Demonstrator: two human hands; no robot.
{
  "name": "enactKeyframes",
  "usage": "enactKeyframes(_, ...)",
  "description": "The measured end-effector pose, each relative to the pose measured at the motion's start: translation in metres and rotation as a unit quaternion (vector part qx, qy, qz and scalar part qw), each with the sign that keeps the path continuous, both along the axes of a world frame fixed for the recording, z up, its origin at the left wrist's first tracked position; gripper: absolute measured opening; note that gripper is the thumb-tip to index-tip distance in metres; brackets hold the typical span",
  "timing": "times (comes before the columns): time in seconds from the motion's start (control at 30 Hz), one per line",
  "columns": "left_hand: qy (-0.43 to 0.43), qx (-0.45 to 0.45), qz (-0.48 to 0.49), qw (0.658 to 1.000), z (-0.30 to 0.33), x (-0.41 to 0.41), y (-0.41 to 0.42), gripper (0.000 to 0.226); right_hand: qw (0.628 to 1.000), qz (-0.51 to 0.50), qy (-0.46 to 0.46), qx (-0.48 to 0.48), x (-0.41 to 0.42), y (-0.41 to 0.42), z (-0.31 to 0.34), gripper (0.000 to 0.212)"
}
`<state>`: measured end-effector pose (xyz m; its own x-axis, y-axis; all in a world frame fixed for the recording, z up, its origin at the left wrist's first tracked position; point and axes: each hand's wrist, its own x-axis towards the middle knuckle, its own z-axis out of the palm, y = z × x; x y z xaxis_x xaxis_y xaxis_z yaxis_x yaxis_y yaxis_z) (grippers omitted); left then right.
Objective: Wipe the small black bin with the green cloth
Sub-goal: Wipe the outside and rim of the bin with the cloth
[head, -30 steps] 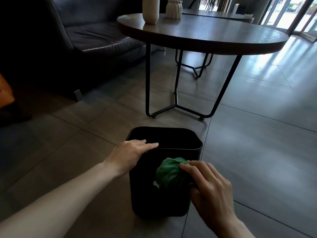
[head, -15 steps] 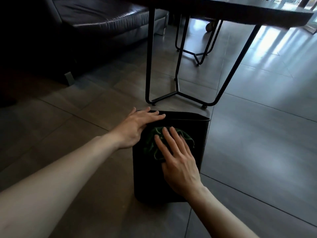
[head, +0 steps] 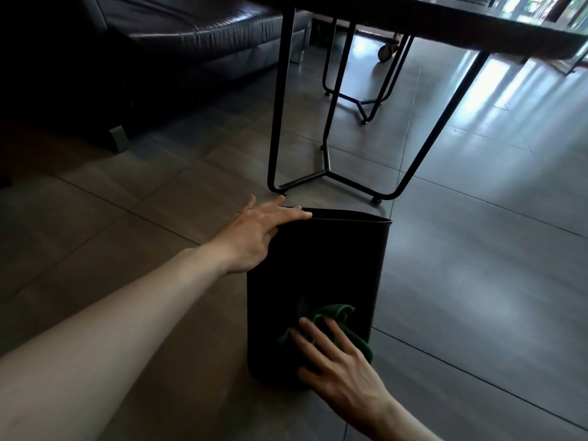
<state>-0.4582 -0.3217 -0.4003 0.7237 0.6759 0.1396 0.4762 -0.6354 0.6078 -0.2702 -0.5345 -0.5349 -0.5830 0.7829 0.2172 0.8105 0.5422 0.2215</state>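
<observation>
My left hand [head: 254,237] holds the bin [head: 331,259] rim, fingers flat. My right hand [head: 337,364] presses the green cloth [head: 337,316] low with spread fingers. I should rub slowly and hold the bin steady.

Grey tiled floor [head: 477,249] under and around both hands, glare patches far right of the right hand [head: 334,361]. Dark table [head: 445,17] overhead, beyond the left hand [head: 257,237]; only its edge and underside show. Its black metal frame [head: 276,100] stands on the floor just past the left hand's fingertips. Second frame [head: 359,103] farther behind it. Small wheel [head: 386,52] behind that, blurred. Dark leather sofa [head: 197,36] far up-left of the left hand, with a grey foot [head: 118,140] on the floor. Bright windows [head: 541,4] far up-right of the right hand.
</observation>
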Motion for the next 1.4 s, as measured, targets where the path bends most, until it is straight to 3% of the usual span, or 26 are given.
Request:
enactKeyframes(0.1, -0.002, 0.002, -0.001, 1.0, 0.0, 0.0, 0.0, 0.054, 0.999, 0.001, 0.027, 0.018, 0.013, 0.01, 0.022, 0.014)
enactKeyframes(0.2, -0.005, 0.001, -0.005, 1.0, -0.001, 0.0, 0.0, 0.055, 0.982, -0.084, 0.125, 0.11, 0.018, 0.045, 0.067, 0.008)
enactKeyframes(0.33, 0.008, 0.004, 0.0, 1.0, 0.0, -0.001, -0.001, 0.061, 0.94, -0.194, 0.212, 0.181, 0.016, 0.095, 0.115, 0.017)
enactKeyframes(0.53, 0.005, 0.0, -0.009, 1.0, 0.002, 0.002, -0.002, 0.053, 0.982, -0.119, 0.109, 0.095, 0.009, 0.053, 0.061, 0.042)
enactKeyframes(0.67, 0.006, -0.005, -0.01, 1.0, 0.004, 0.001, -0.003, 0.05, 1.0, -0.004, -0.021, 0.014, 0.007, 0.007, 0.008, 0.041)
enactKeyframes(0.77, 0.006, -0.006, -0.016, 1.0, 0.005, -0.001, -0.005, 0.05, 0.997, 0.031, -0.068, -0.018, 0.011, -0.014, -0.014, 0.045)
enactKeyframes(0.9, 0.001, -0.006, -0.019, 1.0, 0.003, -0.002, -0.008, 0.049, 0.998, 0.03, -0.047, 0.02, 0.02, 0.009, 0.005, 0.038)
enactKeyframes(1.13, 0.003, -0.002, -0.017, 1.0, 0.005, -0.002, -0.009, 0.053, 0.984, -0.081, 0.104, 0.123, 0.033, 0.077, 0.08, 0.039)
enactKeyframes(1.23, 0.001, -0.001, -0.014, 1.0, 0.005, -0.002, -0.01, 0.052, 0.984, -0.105, 0.112, 0.088, 0.021, 0.077, 0.075, 0.05)
enactKeyframes(1.4, -0.001, -0.004, -0.019, 1.0, 0.006, -0.001, -0.01, 0.05, 0.998, -0.052, 0.029, -0.013, 0.009, 0.043, 0.027, 0.068)
